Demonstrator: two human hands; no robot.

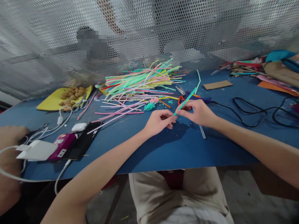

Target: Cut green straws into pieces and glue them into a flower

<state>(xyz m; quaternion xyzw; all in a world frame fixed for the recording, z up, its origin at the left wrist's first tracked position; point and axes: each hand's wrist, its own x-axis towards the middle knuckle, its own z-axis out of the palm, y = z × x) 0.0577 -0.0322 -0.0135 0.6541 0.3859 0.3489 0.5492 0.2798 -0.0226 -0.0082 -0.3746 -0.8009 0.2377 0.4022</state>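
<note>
The left hand (162,122) and right hand (196,112) meet just right of the middle of a blue surface (151,155), both grasping one green fuzzy stem (188,98), thumbs and fingers pinched close together at its lower end. The stem is nearly straight, its long axis slanting: the held end points toward the near left, the free end toward the far edge and the right. Below the right hand, one clear stick (202,132) runs toward the near edge. Just beyond that hand are one orange-handled tool (180,90) and one blue tool (206,100), whose black cable (254,109) loops toward the right edge. Beyond the left hand sit two small fuzzy clusters, one green (149,106), one pink (153,100). Behind them, nearer the far edge, spreads one heap of pastel stems (142,77), too many to count. Right of it lie one bent pale green stem (199,81) and one cardboard strip (217,85). Toward the left edge are one yellow sheet (50,101) bearing brown lumps (76,92), one black phone (81,144), one white case (79,127), one purple block (64,144) and one white charger (42,151). Another person's arm (8,174) is at the left edge.
</note>
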